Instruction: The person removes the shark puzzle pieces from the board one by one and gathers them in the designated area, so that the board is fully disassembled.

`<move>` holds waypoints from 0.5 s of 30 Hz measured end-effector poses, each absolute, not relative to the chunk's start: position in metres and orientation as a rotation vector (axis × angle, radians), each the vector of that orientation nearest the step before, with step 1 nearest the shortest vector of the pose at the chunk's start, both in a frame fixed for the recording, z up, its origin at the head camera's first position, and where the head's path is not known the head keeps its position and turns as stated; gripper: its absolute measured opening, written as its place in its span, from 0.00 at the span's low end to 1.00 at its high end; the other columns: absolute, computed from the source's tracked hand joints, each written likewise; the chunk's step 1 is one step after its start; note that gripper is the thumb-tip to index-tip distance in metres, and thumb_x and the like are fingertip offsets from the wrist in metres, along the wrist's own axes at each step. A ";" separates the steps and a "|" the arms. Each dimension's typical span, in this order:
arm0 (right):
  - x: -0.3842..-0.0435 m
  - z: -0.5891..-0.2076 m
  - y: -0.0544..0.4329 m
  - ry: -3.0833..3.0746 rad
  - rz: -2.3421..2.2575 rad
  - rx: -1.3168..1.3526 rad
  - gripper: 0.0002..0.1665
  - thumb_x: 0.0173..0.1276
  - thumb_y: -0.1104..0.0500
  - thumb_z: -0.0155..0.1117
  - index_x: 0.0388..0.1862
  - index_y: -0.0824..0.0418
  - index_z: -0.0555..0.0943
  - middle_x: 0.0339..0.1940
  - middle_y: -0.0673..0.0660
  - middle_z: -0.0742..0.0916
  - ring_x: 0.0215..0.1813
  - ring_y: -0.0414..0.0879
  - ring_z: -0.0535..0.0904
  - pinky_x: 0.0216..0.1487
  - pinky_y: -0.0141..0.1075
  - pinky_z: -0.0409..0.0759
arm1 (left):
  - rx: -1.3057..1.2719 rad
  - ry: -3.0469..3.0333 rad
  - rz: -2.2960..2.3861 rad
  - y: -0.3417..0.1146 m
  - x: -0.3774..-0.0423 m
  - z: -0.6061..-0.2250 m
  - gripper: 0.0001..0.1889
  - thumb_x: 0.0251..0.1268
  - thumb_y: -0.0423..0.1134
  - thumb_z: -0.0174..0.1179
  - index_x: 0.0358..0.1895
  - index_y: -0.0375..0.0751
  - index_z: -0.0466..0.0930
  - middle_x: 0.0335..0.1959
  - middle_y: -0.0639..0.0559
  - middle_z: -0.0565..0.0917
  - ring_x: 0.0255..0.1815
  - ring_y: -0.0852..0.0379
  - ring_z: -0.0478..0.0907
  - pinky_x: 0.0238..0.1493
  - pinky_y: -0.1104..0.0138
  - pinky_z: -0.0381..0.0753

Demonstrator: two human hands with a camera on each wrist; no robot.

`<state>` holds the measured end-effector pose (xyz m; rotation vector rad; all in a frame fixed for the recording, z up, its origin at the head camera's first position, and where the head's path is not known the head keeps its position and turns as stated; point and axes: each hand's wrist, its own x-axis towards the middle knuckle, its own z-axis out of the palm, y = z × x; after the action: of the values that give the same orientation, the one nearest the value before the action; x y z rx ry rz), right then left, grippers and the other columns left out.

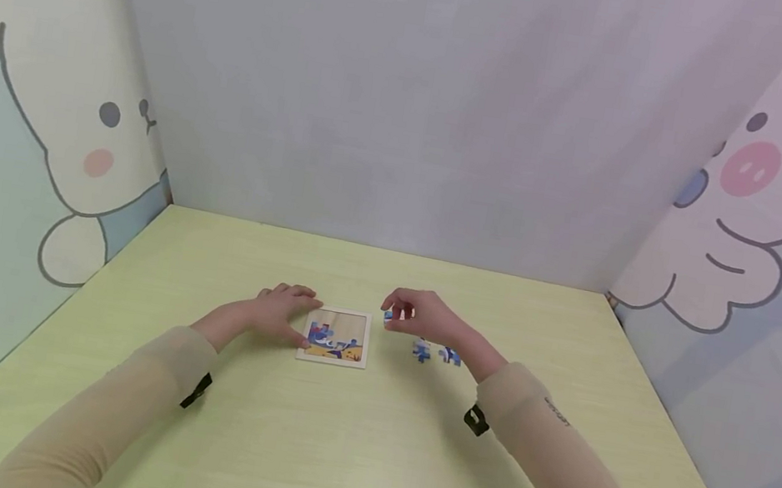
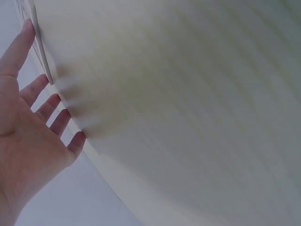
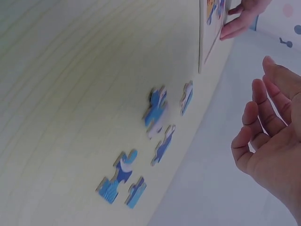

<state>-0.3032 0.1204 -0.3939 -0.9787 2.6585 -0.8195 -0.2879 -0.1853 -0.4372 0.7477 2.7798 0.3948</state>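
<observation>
A square wooden puzzle tray [image 1: 333, 360] holds joined pieces [image 1: 337, 347] in its lower part, with bare wood above. My left hand [image 1: 282, 314] rests at its left side, thumb on the border, fingers spread towards the far corner. In the left wrist view the fingertips of the left hand [image 2: 42, 117] meet the table beside the tray edge [image 2: 43, 52]. Right of the tray hovers my right hand [image 1: 418, 313], fingers loosely bent. A blue puzzle piece [image 1: 388, 317] shows between its fingertips in the head view; the right wrist view shows nothing between thumb and fingers.
Loose blue puzzle pieces [image 1: 421, 351] lie on the table beneath and beside the right hand. Several show in the right wrist view, including a two-part cluster [image 3: 117, 176] and a blurred piece [image 3: 156, 112]. Behind the table hangs a pale curtain [image 1: 396, 110]; printed cloths flank it.
</observation>
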 end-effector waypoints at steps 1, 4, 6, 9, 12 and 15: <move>-0.303 -0.395 0.116 2.656 -0.826 -0.993 0.17 0.63 0.58 0.66 0.50 0.60 0.79 0.31 0.47 0.81 0.35 0.44 0.73 0.35 0.34 0.73 | 0.746 2.780 0.389 -0.186 -0.288 -0.437 0.44 0.53 0.62 0.63 0.71 0.46 0.60 0.73 0.42 0.58 0.71 0.34 0.52 0.63 0.36 0.54; -0.302 -0.398 0.103 2.643 -0.850 -1.024 0.17 0.62 0.59 0.67 0.50 0.61 0.79 0.34 0.48 0.82 0.36 0.44 0.74 0.37 0.34 0.74 | 0.742 2.783 0.373 -0.186 -0.288 -0.438 0.44 0.53 0.62 0.63 0.72 0.47 0.60 0.73 0.42 0.57 0.71 0.35 0.52 0.63 0.36 0.53; -0.303 -0.402 0.095 2.635 -0.853 -1.038 0.17 0.62 0.58 0.67 0.50 0.61 0.79 0.36 0.50 0.83 0.37 0.43 0.74 0.38 0.33 0.74 | 0.746 2.787 0.374 -0.186 -0.288 -0.438 0.44 0.53 0.62 0.63 0.71 0.47 0.60 0.73 0.42 0.58 0.71 0.34 0.52 0.63 0.36 0.54; -0.304 -0.409 0.085 2.614 -0.867 -1.029 0.17 0.62 0.59 0.68 0.49 0.59 0.80 0.39 0.52 0.83 0.39 0.43 0.75 0.41 0.33 0.75 | 0.740 2.791 0.376 -0.186 -0.288 -0.438 0.43 0.53 0.62 0.63 0.71 0.48 0.61 0.72 0.42 0.59 0.71 0.35 0.53 0.63 0.36 0.55; -0.305 -0.414 0.075 2.593 -0.863 -1.008 0.16 0.61 0.59 0.68 0.49 0.57 0.80 0.39 0.50 0.82 0.41 0.43 0.75 0.42 0.32 0.75 | 0.733 2.796 0.368 -0.185 -0.289 -0.439 0.43 0.53 0.63 0.63 0.71 0.49 0.61 0.73 0.44 0.59 0.71 0.36 0.53 0.63 0.37 0.56; -0.306 -0.419 0.066 2.564 -0.861 -1.018 0.16 0.61 0.59 0.68 0.49 0.56 0.80 0.38 0.48 0.82 0.42 0.43 0.75 0.42 0.32 0.75 | 0.729 2.797 0.364 -0.186 -0.289 -0.440 0.43 0.53 0.63 0.62 0.71 0.50 0.61 0.73 0.45 0.59 0.71 0.37 0.54 0.63 0.38 0.56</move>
<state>-0.3063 0.0660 -0.4187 -1.0181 2.5642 -0.8612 -0.2887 -0.1856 -0.4402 0.7289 2.7969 0.3636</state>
